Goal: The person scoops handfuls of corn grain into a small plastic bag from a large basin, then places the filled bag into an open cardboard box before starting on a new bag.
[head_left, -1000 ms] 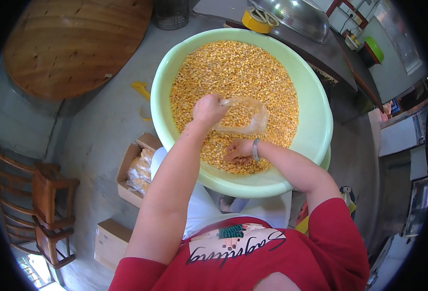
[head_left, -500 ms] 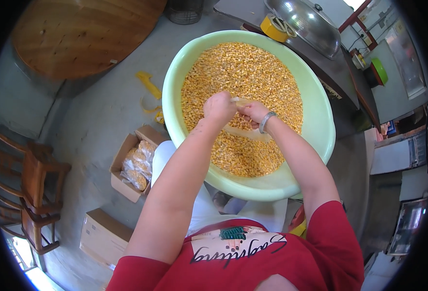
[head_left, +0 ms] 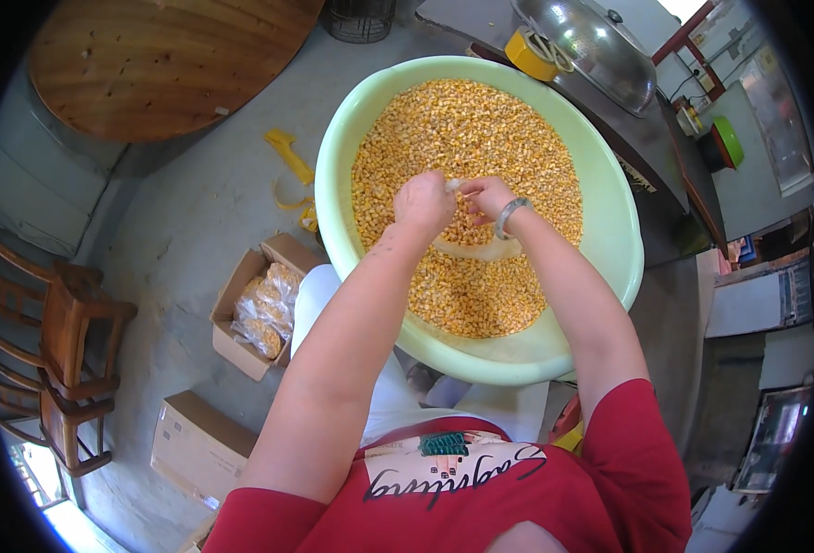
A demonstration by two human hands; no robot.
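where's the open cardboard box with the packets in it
In the head view it sits on the floor at the person's left, beside the green basin: the open cardboard box.

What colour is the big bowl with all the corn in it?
The big bowl is pale green, full of yellow corn kernels. The head view shows it best.

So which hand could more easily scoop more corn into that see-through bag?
Probably the right hand: only its fingertips pinch the clear plastic bag, while the left hand is fisted tight on the bag's mouth. Both hover over the yellow corn kernels in the pale green round plastic basin.
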